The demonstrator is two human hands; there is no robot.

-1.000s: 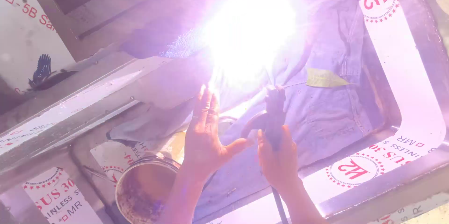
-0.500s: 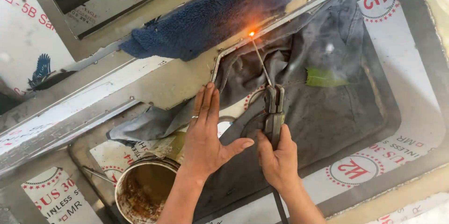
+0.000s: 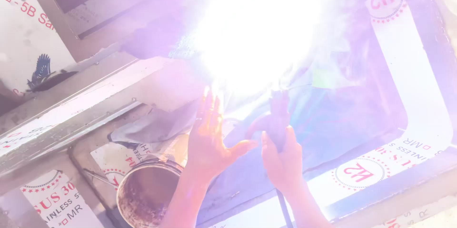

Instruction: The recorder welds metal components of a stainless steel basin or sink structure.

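A big flat sheet of shiny metal (image 3: 95, 109) fills most of the view. White film with red round marks covers parts of it. It has a large hole with round corners, like a sink opening, and its rim (image 3: 419, 128) runs down the right side and along the near edge.

A very bright white and purple glare (image 3: 266, 28) sits at the far middle and washes out everything around it. What lies under the glare cannot be seen.

Soft, crumpled cloth (image 3: 342, 123) lies inside the hole and looks blue-grey in the light. A small green scrap (image 3: 323, 78) rests on it, to the right of the glare.

A round metal tin (image 3: 145, 194) stands near the left, rusty brown inside.

The left hand (image 3: 209, 137) is open and flat, fingers straight and pointing far, held up just under the glare. It grasps nothing.

The right hand (image 3: 283, 159) is clenched around a dark welding holder (image 3: 278, 114), which points up into the glare. A thin dark cable (image 3: 284, 211) hangs from it toward the near edge.
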